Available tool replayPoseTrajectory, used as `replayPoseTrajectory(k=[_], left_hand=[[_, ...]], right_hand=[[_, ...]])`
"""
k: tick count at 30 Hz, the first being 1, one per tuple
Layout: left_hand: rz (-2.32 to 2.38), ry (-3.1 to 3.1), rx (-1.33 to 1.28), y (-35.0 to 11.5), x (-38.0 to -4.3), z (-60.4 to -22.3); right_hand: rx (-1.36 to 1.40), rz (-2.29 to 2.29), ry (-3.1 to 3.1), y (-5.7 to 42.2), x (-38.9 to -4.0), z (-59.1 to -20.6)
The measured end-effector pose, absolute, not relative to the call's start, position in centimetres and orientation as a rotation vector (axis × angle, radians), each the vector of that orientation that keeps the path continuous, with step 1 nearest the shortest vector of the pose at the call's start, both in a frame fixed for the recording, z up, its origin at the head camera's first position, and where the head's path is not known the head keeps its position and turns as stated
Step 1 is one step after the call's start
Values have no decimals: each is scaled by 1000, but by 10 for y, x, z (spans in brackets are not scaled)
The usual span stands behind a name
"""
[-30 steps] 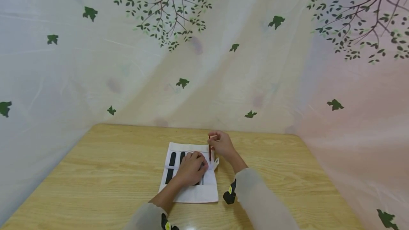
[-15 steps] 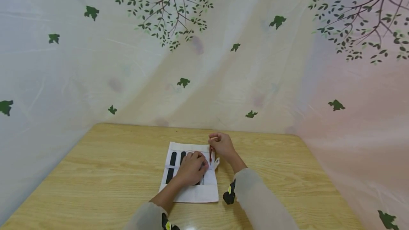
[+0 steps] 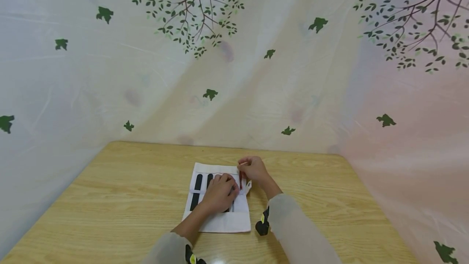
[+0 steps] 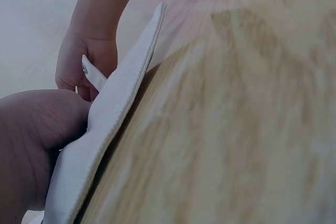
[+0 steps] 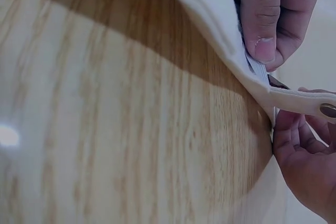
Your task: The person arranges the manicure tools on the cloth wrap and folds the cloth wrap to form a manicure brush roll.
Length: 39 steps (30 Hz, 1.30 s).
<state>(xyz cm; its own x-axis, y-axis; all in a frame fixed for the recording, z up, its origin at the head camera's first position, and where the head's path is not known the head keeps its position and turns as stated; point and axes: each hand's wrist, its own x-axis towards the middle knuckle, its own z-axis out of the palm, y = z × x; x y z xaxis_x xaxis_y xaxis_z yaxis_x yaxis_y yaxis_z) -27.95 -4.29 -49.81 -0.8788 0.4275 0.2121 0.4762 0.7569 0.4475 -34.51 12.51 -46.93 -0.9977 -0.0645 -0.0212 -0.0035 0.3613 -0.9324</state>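
Observation:
A white fabric tool case (image 3: 225, 225) lies unfolded on the table, with long black strips (image 3: 198, 186) on its left side and a white elastic strap (image 5: 256, 66) across it. My left hand (image 3: 220, 194) rests over the middle of the case, hiding part of its contents; its thumb and bent fingers pinch the elastic strap near the right edge. My right hand (image 3: 253, 169) is at the upper right corner, pinching a thin dark-red stick (image 3: 240, 181) by its far end. The stick points back toward me, its lower end at the strap. What kind of stick it is, I cannot tell.
A white tab (image 5: 299, 100) with a metal snap (image 5: 328, 110) juts from the case's right edge. The wooden table (image 3: 121, 199) spreads around the case. Behind it hangs a pale curtain (image 3: 165, 105) with printed leaves and branches.
My right hand has come slightly toward me, and the red stick has slid with it down along the case to the strap. The left hand has stayed in place.

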Motion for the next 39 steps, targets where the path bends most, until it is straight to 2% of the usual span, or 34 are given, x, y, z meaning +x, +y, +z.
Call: replayPoseTrajectory(k=[39], left_hand=[[-794, -2854, -749, -45, -280, -497]], right_hand=[[-198, -1429, 2531, 147, -334, -461]])
